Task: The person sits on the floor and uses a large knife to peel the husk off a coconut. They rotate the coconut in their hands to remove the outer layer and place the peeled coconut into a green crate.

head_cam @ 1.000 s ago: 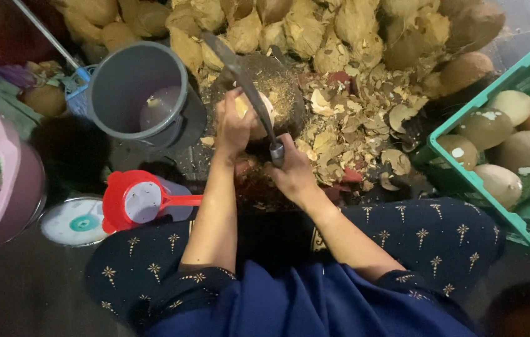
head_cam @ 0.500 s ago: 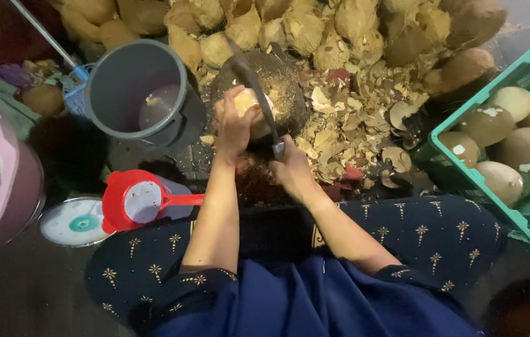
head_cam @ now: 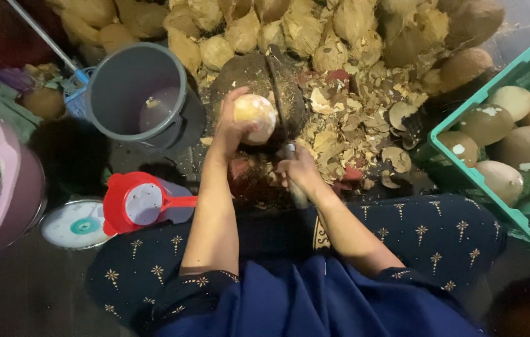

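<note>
A peeled coconut (head_cam: 255, 117) is held in the left hand (head_cam: 230, 128), fingers curled round its near side, and is pressed against a round chopping block (head_cam: 240, 72). A long blade (head_cam: 277, 93) is gripped by its handle in the right hand (head_cam: 296, 171), fingers closed tight; the blade is laid across the block just to the right of the coconut, apparently touching it.

To the left, a grey bucket (head_cam: 134, 93) is set beside the block, and a red strainer (head_cam: 140, 203) is rested near a small scale (head_cam: 78, 224). Shell chips (head_cam: 352, 131) are scattered to the right of the block, husked coconuts (head_cam: 302, 28) are piled behind it, and a green crate (head_cam: 465, 165) of peeled ones is placed at the far right.

The main risk is judged to be a cut to the left hand: the thumb and fingertips are kept very close to the edge, and the coconut is round and smooth, so a glancing stroke could be deflected toward them. The nut could also be rolled off the block if the hold is slackened. Chips underfoot and round the block could let the block be shifted under a hard stroke.
</note>
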